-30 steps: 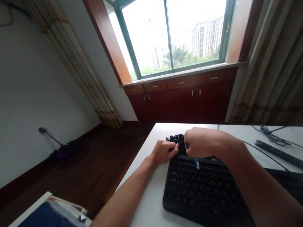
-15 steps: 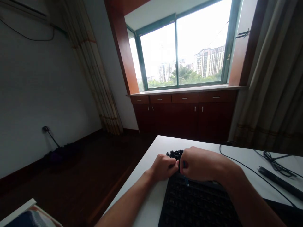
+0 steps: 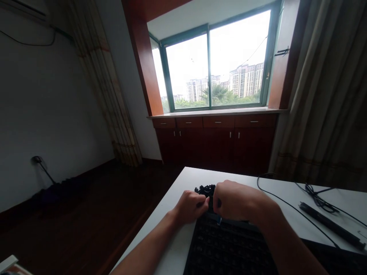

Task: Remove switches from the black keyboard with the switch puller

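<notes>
A black keyboard (image 3: 226, 246) lies on the white table (image 3: 160, 233), its lower part dark in the shade. At its far left corner both hands are close together. My left hand (image 3: 189, 206) is closed in a pinch, and what it holds, if anything, is hidden. My right hand (image 3: 233, 200) is curled into a fist beside it, its fingers turned away from view. Just below that fist shows a small bluish piece (image 3: 219, 221); whether the hand grips it, I cannot tell. Behind the hands sits a heap of small black pieces (image 3: 205, 189), which look like keycaps.
On the right of the table lie a long black bar (image 3: 329, 224), a bundle of black cable (image 3: 321, 200) and a single cable (image 3: 286, 202). Past the table stand a red-brown cabinet (image 3: 218, 145) and a window. Dark floor (image 3: 120, 202) extends to the left.
The view has turned slightly, so the whole scene sits a little further left and lower. Both hands stay closed at the same keyboard corner.
</notes>
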`<state>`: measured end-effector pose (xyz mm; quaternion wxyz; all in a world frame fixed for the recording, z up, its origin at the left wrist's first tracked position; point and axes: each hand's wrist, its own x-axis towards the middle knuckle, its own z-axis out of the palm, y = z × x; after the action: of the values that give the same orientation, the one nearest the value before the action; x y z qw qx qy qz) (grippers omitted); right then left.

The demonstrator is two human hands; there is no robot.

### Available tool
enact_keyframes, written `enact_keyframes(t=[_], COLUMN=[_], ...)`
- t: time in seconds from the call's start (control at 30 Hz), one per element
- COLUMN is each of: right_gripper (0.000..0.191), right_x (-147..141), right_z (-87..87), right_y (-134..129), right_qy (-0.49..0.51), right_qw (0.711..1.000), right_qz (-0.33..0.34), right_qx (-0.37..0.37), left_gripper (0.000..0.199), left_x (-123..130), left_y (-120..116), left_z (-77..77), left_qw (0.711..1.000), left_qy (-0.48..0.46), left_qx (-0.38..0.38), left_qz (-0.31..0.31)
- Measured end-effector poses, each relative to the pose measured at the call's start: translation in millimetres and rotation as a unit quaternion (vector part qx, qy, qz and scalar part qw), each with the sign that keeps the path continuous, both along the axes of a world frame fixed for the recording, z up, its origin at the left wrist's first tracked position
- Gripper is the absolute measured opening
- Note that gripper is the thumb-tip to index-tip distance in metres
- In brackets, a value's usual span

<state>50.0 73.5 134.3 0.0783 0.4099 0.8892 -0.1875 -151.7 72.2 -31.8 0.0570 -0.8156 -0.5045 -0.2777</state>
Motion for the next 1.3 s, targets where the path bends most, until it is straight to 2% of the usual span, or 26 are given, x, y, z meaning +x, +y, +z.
enact_keyframes(t=[0.27,0.4,0.57,0.7,0.83,0.97,1.1,1.3], right_gripper=[0.023,0.025,0.025,0.026,0.025,0.023,0.027,0.029], right_x=[2,-1,-11,-8,0,-5,-15,-11], right_z=[3.3,-4.2,-15.9,-10.7,-2.1,-6.8,-15.7,-14.1], right_y=[-2,-2,1,0,-3,-4,-4,0], right_qy=[-0.017,-0.022,0.011,0.033,0.012,-0.008,-0.006,0.068], right_qw=[0.999,0.998,0.999,0.997,1.000,1.000,1.000,0.993], right_qz=[-0.026,-0.043,0.030,0.069,0.028,-0.012,0.015,0.098], right_qx=[0.024,0.038,0.011,0.006,0.002,0.011,0.002,-0.006], left_gripper=[0.043,0.043,0.034,0.032,0.037,0.039,0.033,0.038], left_x=[0,-1,-4,-6,-3,-1,-5,-11], left_y=[-1,-1,1,1,-1,-2,1,6], left_z=[-1.2,-2.4,-5.1,-5.6,-2.7,-1.4,-5.8,-13.1], left_qw=[1.000,1.000,1.000,1.000,1.000,1.000,1.000,0.999], left_qy=[0.006,0.006,0.001,-0.005,-0.006,-0.008,-0.012,-0.022], left_qx=[-0.001,0.003,0.008,0.005,0.003,0.002,0.003,0.015], left_qz=[0.006,0.007,-0.005,-0.018,-0.011,-0.005,-0.014,-0.021])
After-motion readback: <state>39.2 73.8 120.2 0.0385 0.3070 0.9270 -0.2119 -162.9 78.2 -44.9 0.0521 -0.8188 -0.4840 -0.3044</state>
